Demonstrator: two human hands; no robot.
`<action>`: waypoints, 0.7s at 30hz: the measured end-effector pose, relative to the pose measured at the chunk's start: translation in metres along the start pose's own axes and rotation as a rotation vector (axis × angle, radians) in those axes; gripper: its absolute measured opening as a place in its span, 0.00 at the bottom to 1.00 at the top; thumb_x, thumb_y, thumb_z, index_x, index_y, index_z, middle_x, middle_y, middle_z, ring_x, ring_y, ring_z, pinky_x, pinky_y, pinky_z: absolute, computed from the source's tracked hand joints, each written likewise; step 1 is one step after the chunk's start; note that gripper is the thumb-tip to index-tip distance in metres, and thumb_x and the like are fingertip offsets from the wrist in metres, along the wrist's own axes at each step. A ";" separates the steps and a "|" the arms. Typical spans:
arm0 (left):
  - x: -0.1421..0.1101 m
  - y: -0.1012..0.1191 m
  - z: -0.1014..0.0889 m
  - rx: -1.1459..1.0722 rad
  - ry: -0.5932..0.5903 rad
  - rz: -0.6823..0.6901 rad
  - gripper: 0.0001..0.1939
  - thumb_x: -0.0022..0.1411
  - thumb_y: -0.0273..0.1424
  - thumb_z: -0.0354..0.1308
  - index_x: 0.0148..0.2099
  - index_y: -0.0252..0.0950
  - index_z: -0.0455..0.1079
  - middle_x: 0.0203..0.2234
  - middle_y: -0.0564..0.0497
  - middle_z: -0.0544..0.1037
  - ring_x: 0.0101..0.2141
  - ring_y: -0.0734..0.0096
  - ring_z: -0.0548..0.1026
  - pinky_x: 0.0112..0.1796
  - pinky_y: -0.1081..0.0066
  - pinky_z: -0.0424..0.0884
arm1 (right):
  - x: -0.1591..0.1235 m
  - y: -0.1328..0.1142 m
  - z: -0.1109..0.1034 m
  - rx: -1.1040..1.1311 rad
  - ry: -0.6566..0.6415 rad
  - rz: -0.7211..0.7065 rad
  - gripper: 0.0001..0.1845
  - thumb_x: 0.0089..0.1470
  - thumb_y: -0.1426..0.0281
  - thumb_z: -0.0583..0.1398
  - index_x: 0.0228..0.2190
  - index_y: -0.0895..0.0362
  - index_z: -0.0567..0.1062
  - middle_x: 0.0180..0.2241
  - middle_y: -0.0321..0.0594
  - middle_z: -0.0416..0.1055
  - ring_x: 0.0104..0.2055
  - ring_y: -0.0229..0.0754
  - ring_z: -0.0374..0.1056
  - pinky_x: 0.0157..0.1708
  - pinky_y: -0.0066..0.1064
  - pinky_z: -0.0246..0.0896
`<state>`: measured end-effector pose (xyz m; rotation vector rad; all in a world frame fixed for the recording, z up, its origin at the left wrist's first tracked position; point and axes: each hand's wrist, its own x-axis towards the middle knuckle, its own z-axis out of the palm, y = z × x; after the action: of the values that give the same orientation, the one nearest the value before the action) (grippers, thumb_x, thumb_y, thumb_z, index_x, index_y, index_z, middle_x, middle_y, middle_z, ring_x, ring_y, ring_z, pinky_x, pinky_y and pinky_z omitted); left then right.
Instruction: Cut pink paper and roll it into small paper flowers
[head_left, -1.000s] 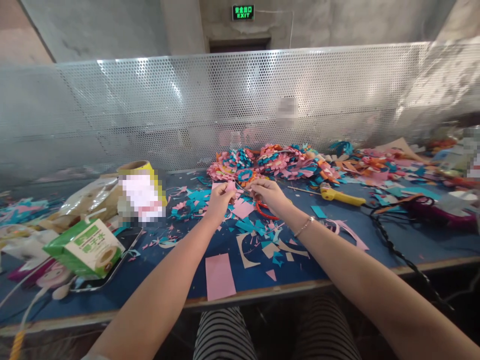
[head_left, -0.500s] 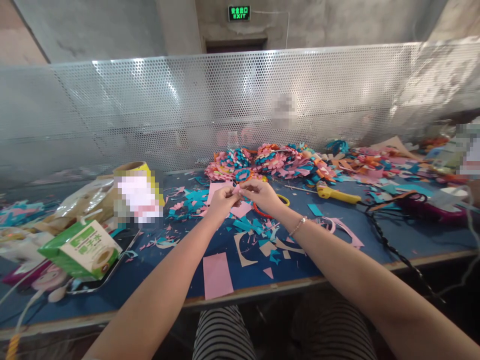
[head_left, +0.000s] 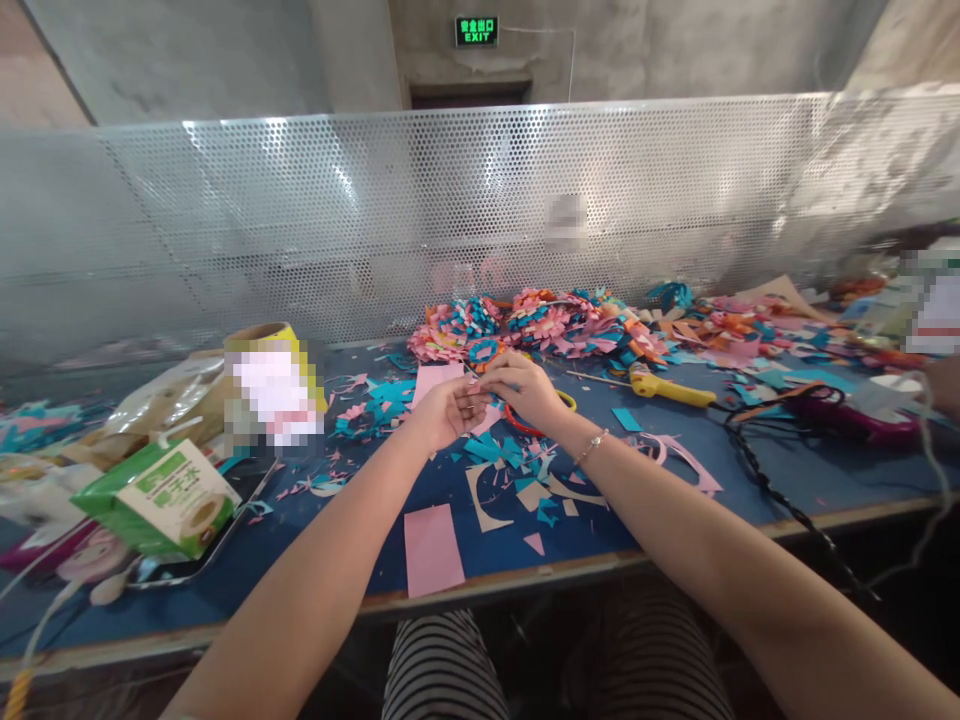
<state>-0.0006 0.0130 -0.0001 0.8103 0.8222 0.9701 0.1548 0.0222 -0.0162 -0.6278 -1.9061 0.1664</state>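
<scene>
Both my hands meet above the middle of the blue table. My left hand [head_left: 454, 410] is turned palm up with its fingers curled, its fingertips at a small pink paper piece [head_left: 473, 382]. Pinching at the same piece from the other side is my right hand [head_left: 525, 388]; its fingers partly hide the paper. A bracelet circles the right wrist. Under the right hand lie red and yellow loops [head_left: 523, 421], mostly covered. A pink sheet [head_left: 439, 378] lies behind the left hand, and another pink sheet [head_left: 435, 550] lies at the table's front edge.
Blue paper scraps [head_left: 499, 450] and beige offcuts [head_left: 484, 500] litter the table. Fringed paper flowers [head_left: 540, 325] are heaped at the back, before a perforated metal screen [head_left: 450, 210]. A yellow corded tool [head_left: 671, 388] lies right; a green drink carton [head_left: 161, 500] stands left.
My left hand has rolled palm up and its fingers have loosened from a tighter pinch. My right hand stays at the pink piece, its fingers slightly shifted.
</scene>
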 end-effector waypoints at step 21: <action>-0.002 -0.009 0.004 0.210 -0.039 0.505 0.11 0.41 0.34 0.64 0.26 0.32 0.69 0.19 0.54 0.71 0.21 0.81 0.68 0.28 0.76 0.66 | -0.001 -0.002 0.012 0.681 0.057 0.455 0.09 0.44 0.65 0.59 0.25 0.58 0.68 0.22 0.32 0.63 0.25 0.32 0.60 0.28 0.26 0.56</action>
<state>0.0048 0.0072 -0.0054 1.2516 0.7048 1.3190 0.1436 0.0221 -0.0214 -0.5687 -1.4873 1.0262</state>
